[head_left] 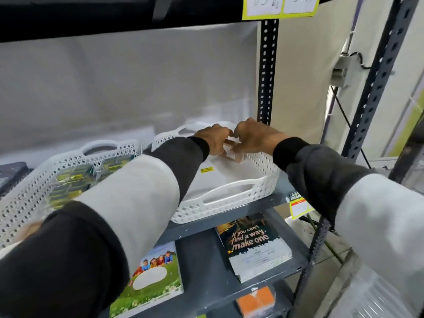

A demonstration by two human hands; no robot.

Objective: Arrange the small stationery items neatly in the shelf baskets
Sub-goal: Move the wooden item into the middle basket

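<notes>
Both the left hand (212, 140) and right hand (255, 138) pinch what looks like a small clear box (234, 154) over the nearly empty right basket's (229, 191) far edge, so most arranging remains.

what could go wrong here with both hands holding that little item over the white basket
1. The small item is pinched between the left hand and the right hand above the white basket; a slip could drop it crooked.
2. The basket's front corner seems to overhang the shelf edge, so pressing down might tip it.
3. The left sleeve passes close over the neighbouring basket and could snag its packs.
</notes>
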